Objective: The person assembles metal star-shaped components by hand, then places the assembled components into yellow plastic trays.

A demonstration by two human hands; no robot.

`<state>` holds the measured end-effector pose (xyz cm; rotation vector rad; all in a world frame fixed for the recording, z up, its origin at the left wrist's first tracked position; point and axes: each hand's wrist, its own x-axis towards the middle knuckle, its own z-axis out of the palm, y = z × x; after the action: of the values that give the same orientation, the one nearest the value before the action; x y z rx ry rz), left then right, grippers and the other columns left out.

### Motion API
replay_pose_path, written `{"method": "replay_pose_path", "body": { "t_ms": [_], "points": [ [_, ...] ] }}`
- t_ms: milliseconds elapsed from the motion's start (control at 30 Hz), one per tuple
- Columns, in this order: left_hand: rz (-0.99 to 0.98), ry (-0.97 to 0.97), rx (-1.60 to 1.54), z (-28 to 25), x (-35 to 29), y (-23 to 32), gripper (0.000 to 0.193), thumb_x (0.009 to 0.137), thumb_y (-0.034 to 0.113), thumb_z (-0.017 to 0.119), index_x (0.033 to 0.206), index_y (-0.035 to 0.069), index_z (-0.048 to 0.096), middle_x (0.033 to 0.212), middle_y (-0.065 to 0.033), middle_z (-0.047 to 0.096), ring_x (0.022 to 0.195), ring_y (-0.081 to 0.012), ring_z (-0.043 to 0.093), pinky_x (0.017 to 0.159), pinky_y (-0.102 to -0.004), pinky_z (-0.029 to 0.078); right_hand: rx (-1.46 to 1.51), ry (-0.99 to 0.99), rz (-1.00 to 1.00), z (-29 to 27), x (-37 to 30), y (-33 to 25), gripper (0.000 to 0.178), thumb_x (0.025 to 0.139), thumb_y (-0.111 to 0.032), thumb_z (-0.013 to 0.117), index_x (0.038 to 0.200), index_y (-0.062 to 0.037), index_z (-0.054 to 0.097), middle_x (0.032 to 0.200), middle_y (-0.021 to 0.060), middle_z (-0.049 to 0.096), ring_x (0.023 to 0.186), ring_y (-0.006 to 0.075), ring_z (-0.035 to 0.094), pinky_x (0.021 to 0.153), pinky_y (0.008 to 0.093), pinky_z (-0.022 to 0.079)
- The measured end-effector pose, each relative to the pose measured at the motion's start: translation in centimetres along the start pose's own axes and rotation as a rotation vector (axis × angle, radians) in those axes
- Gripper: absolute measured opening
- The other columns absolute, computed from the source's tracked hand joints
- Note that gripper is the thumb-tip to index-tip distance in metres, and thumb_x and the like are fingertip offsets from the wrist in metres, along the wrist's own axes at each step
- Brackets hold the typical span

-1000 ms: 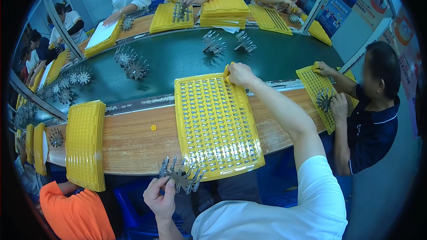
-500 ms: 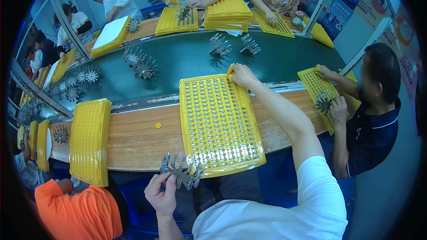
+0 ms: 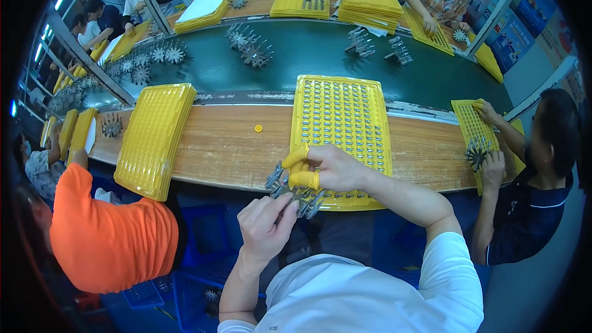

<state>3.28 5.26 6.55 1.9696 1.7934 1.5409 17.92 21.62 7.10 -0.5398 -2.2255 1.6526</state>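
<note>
1. Left grip (image 3: 265,222): thumb and fingers pinched on the lower side of one toothed metal wheel (image 3: 297,196), which has slender clips or pins along its rim. Wheel located in front of the body, near the tray's near left corner. Risk: a turn or drop of the wheel, should the right side press off-centre against this small pinch.

2. Right grip (image 3: 336,169): fingertips in yellow finger covers (image 3: 303,179), brought in close at the wheel's upper side. Whether they hold a small part cannot be told; wheel and fingers hide it. Risk: a part slipping or sitting crooked, through the smooth covers or poor alignment.

3. Yellow tray (image 3: 296,117), one, ribbed, holding rows of small metal pieces; lies on the wooden counter (image 3: 228,148), near end projecting beyond the edge. Risk: tipping or spilled pieces, if a forearm or the body knocks that end; the right forearm passes above it.

4. Small yellow ring (image 3: 258,128), one, loose on the counter left of the tray. Risk: being swept off by a sleeve or shifted tray.
</note>
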Motion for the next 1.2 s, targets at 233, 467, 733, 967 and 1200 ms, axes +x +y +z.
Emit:
{"method": "replay_pose_path", "body": {
  "t_ms": [233,467,733,967,1200],
  "points": [
    [0.004,-0.03,0.031,-0.2,-1.5,-0.3,0.016,0.079,0.004,0.082,0.093,0.005,0.074,0.063,-0.0049,0.057,0.05,-0.0203,0.052,0.05,-0.0332,0.04,0.28,0.039,-0.081,2.1,-1.2,1.1,0.023,0.093,-0.011,0.074,0.114,-0.0025,0.072,0.099,0.0057,0.073,0.087,0.0106,0.068,0.077,0.0265,0.054],
    [-0.119,0.028,-0.245,-0.9,-2.8,-0.6,0.038,0.079,0.001,0.082,0.115,-0.005,0.07,0.07,-0.0064,0.066,0.053,-0.0155,0.062,0.05,-0.0264,0.048,0.196,0.043,-0.032,2.5,-2.2,-0.9,0.019,0.086,-0.012,0.079,0.102,-0.0025,0.073,0.085,0.0056,0.073,0.077,0.0107,0.069,0.069,0.0267,0.055],
    [-0.115,-0.123,-0.112,-1.7,-1.2,-0.9,0.018,0.081,0.003,0.079,0.099,0.003,0.074,0.066,-0.0067,0.063,0.053,-0.0186,0.059,0.05,-0.0309,0.045,-0.096,0.022,-0.315,2.1,-2.7,-0.9,0.02,0.084,-0.02,0.084,0.095,-0.0089,0.072,0.078,0.0048,0.068,0.067,0.0196,0.066,0.061,0.0327,0.05],
    [-0.014,-0.231,0.029,-1.6,-0.4,-0.8,0.012,0.079,0.006,0.08,0.088,0.005,0.074,0.065,-0.0049,0.06,0.051,-0.0203,0.056,0.049,-0.0324,0.043,-0.316,0.031,-0.359,1.5,-3.1,-0.7,0.014,0.084,-0.014,0.076,0.093,-0.0046,0.071,0.077,0.0131,0.067,0.072,0.0325,0.068,0.063,0.043,0.052],
    [0.041,-0.261,0.083,-0.6,0.0,-0.7,0.011,0.077,0.009,0.081,0.085,0.006,0.074,0.063,-0.0041,0.059,0.051,-0.0215,0.055,0.05,-0.0335,0.043,-0.675,-0.144,-0.297,0.0,-3.9,-2.6,0.011,0.081,-0.012,0.069,0.083,-0.0007,0.068,0.075,0.0182,0.068,0.073,0.0374,0.069,0.063,0.0481,0.053]
  ]
}}
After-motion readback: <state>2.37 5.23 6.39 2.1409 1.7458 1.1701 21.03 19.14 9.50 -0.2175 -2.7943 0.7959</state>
